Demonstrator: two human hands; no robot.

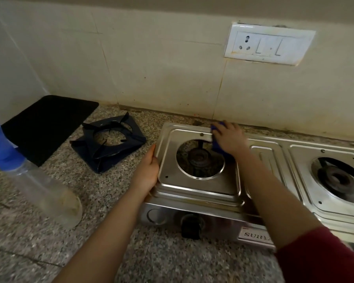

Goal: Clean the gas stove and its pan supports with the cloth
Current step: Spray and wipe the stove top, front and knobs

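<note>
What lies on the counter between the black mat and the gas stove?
The dark pan supports, apparently stacked one on another, lie there, between the black mat and the gas stove. The head view shows it.

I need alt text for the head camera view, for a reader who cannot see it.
A person's right hand presses a blue cloth on a steel gas stove beside its left burner, while the left hand holds the stove's left edge. Dark pan supports lie on the granite counter nearby.

A home kitchen.
Steel two-burner gas stove (200, 187) on a speckled granite desk (39, 242), cream tiled wall (151, 58) behind, switch-and-socket plate (269, 43) above.
</note>
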